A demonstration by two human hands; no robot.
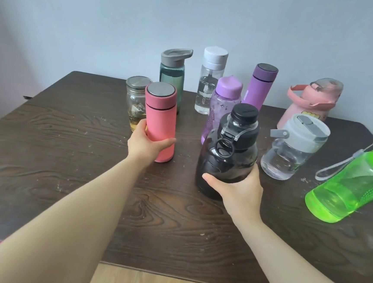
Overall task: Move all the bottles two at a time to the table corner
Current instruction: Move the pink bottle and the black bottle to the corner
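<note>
The pink flask (159,121) is gripped low by the left hand (146,142), upright, just left of the black bottle (227,154). The black bottle, also upright, is clasped near its base by the right hand (235,190). Both are judged ready for lifting straight up.

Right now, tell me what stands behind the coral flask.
A glass jar with a metal lid and a teal bottle stand behind the coral flask, which hides part of each; the left hand grips it.
</note>
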